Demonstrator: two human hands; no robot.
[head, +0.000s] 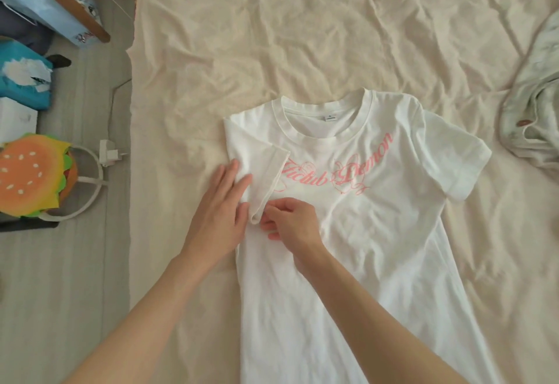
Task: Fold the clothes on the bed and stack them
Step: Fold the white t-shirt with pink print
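On the floor left of the bed (302, 35) we see a burger cushion (33, 174). Our left hand (220, 211) presses flat, fingers together, on the shirt's (378, 232) folded-in sleeve (269, 171). Our right hand (290, 223) pinches the sleeve hem. A pale garment (535, 105) lies far right.

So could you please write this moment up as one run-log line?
step: folding T-shirt | left sleeve: folded in | left hand: flat on fold | right hand: pinching sleeve hem | right sleeve: still spread out
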